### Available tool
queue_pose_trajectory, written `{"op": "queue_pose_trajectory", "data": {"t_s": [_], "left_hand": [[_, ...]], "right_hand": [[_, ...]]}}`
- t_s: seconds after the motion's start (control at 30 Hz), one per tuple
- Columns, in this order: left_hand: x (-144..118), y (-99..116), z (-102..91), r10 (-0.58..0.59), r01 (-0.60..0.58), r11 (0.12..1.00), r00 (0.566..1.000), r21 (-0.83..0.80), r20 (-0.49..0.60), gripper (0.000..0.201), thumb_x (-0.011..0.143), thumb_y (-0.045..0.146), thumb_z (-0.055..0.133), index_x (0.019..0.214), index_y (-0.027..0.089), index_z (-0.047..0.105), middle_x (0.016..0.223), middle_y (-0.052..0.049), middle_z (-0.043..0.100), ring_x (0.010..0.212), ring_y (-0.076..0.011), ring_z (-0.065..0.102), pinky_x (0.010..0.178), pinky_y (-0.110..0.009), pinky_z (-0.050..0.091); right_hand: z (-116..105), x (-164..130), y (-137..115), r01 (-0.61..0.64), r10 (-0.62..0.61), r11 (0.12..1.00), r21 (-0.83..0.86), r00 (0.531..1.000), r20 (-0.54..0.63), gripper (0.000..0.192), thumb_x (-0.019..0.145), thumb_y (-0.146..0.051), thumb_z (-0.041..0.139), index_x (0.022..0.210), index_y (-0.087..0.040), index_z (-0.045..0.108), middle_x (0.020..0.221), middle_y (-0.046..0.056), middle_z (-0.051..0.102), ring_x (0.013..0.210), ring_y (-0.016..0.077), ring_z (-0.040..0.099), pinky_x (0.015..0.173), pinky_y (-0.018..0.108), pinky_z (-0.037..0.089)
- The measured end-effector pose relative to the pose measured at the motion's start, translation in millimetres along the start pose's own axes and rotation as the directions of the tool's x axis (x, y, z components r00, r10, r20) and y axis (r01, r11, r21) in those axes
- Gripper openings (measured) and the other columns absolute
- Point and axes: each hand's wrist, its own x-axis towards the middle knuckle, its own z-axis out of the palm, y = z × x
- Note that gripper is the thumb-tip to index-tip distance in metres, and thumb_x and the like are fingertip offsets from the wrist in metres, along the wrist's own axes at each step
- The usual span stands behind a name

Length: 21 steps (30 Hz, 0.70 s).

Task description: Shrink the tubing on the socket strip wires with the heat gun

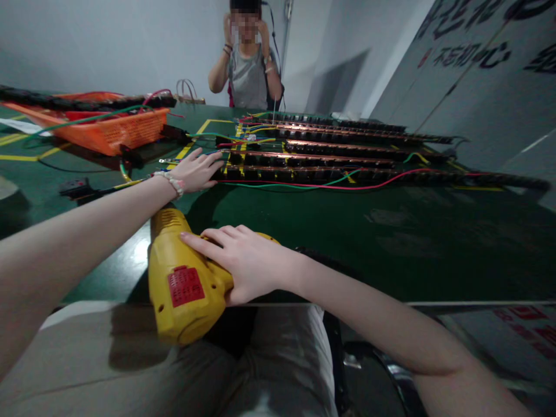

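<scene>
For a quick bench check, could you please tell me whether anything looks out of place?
Perhaps: a black harness lies across the orange basket, jutting past its rim, while the strips lie roughly aligned on the green table.

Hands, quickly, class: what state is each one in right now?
Left hand: open, spread at the left ends of the black strips.
Right hand: closed, holding the yellow power tool.

The green table [434,255] supports an orange perforated basket [134,136] on its left side and, to the basket's right, several long copper-edged black strips [339,152], roughly parallel.
</scene>
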Motion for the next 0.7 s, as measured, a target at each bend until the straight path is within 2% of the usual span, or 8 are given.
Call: {"op": "queue_pose_trajectory", "data": {"t_s": [0.07,0.17,0.23,0.3,0.4,0.53,0.63,0.7], "left_hand": [[7,-5,1.3,0.005,-0.005,1.0,1.0,0.027,0.004,0.059,0.09,0.043,0.038,0.146,0.025,0.037,0.155,-0.002,0.031,0.13,-0.028,0.039,0.116,-0.052,0.015],[25,-13,0.0,0.022,-0.024,0.996,0.999,0.083,0.032,0.06,0.089,0.037,0.043,0.141,0.008,0.042,0.15,-0.013,0.037,0.128,-0.0269,0.041,0.115,-0.051,0.014],[44,-16,-1.9,0.042,-0.045,0.998,0.997,0.043,0.061,0.062,0.09,0.043,0.046,0.139,0.005,0.043,0.147,-0.015,0.04,0.125,-0.0253,0.042,0.113,-0.048,0.02],[66,-17,-3.8,0.026,-0.021,0.998,0.997,-0.061,0.076,0.062,0.094,0.051,0.038,0.139,0.008,0.044,0.142,-0.014,0.046,0.122,-0.0231,0.044,0.108,-0.043,0.03],[103,-12,-2.8,-0.067,0.078,0.988,0.994,-0.134,0.086,0.058,0.1,0.047,0.025,0.138,0.008,0.045,0.133,-0.014,0.053,0.116,-0.0212,0.047,0.103,-0.041,0.034],[143,-2,8.9,-0.147,0.16,0.985,0.972,-0.058,0.183,0.053,0.094,0.043,0.047,0.133,0.006,0.05,0.123,-0.013,0.058,0.102,-0.0181,0.052,0.094,-0.035,0.04],[160,1,17.4,-0.187,0.222,0.971,0.935,-0.086,0.3,0.04,0.094,0.039,0.05,0.119,0.01,0.06,0.105,-0.005,0.064,0.085,-0.0126,0.053,0.08,-0.026,0.044],[165,2,19.0,-0.183,0.217,0.974,0.928,-0.07,0.326,0.035,0.093,0.039,0.053,0.112,0.011,0.063,0.093,-0.001,0.064,0.077,-0.0106,0.051,0.074,-0.023,0.043]], "right_hand": [[-2,0,0,-0.001,0.001,1.0,-0.003,1.0,0.017,0.097,0.076,-0.041,0.067,0.153,-0.014,0.015,0.142,0.021,0.043,0.121,0.0326,0.047,0.097,0.047,0.037],[-3,-1,-1,-0.005,0.005,1.0,-0.003,1.0,0.028,0.097,0.076,-0.042,0.068,0.153,-0.015,0.014,0.142,0.021,0.043,0.12,0.0328,0.047,0.097,0.047,0.038],[-3,-1,-1,-0.001,0.001,1.0,0.004,1.0,0.017,0.097,0.077,-0.044,0.067,0.153,-0.016,0.013,0.141,0.021,0.044,0.12,0.0327,0.048,0.097,0.047,0.038],[-3,-1,-1,-0.007,0.007,1.0,0.01,1.0,0.007,0.097,0.076,-0.044,0.067,0.152,-0.016,0.013,0.14,0.02,0.045,0.119,0.0326,0.048,0.096,0.047,0.039],[-2,-1,-1,-0.022,0.022,1.0,0.007,1.0,0.007,0.097,0.075,-0.044,0.068,0.151,-0.017,0.015,0.138,0.019,0.046,0.116,0.0322,0.049,0.093,0.046,0.042],[-1,0,-2,-0.026,0.026,1.0,-0.011,1.0,-0.005,0.09,0.074,-0.047,0.068,0.147,-0.018,0.025,0.132,0.017,0.051,0.11,0.0309,0.051,0.089,0.044,0.044],[1,0,-2,-0.021,0.021,0.999,-0.031,1.0,-0.009,0.089,0.075,-0.048,0.068,0.146,-0.016,0.026,0.132,0.018,0.051,0.111,0.031,0.051,0.088,0.044,0.045],[2,-1,-2,-0.022,0.022,0.999,-0.046,1.0,-0.011,0.087,0.076,-0.048,0.068,0.146,-0.018,0.027,0.132,0.018,0.051,0.112,0.0313,0.051,0.087,0.044,0.045]]}}
